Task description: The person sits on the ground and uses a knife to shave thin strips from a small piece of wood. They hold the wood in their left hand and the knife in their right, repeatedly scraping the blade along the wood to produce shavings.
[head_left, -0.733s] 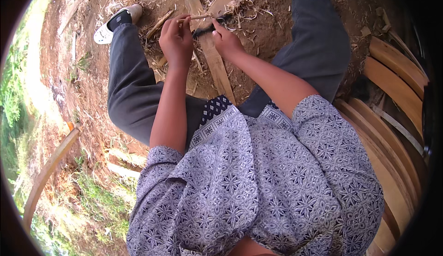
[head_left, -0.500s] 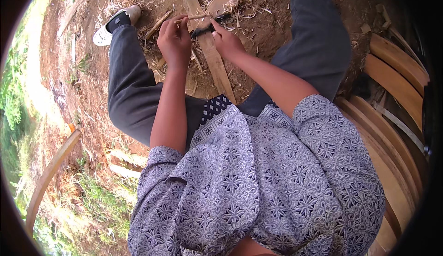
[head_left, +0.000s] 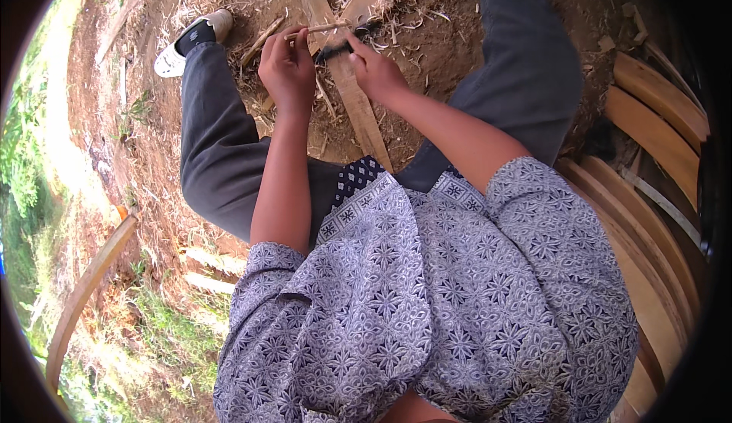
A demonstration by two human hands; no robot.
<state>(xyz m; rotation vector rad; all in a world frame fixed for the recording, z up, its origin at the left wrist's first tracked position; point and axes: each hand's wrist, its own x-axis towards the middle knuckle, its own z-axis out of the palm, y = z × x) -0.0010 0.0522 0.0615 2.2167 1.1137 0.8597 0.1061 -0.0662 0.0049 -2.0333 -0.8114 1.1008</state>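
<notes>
My left hand (head_left: 287, 76) pinches a thin pale wooden stick (head_left: 326, 27), which points to the right across a long flat board (head_left: 357, 110). Wrapped round a dark tool (head_left: 332, 51), my right hand (head_left: 377, 72) is closed at the stick's right side. The tool looks narrow and black, but its exact kind is too small to make out. Beneath both hands the long board runs from between my legs towards the far side, crossing a shorter wooden piece (head_left: 361, 2).
Curled wood shavings (head_left: 423, 15) litter the brown dirt floor (head_left: 450, 57). Several curved planks (head_left: 656, 125) are stacked at the right. My shoe (head_left: 194, 41) rests at the far left. A bent wooden strip (head_left: 88, 293) and grass (head_left: 171, 324) lie at the lower left.
</notes>
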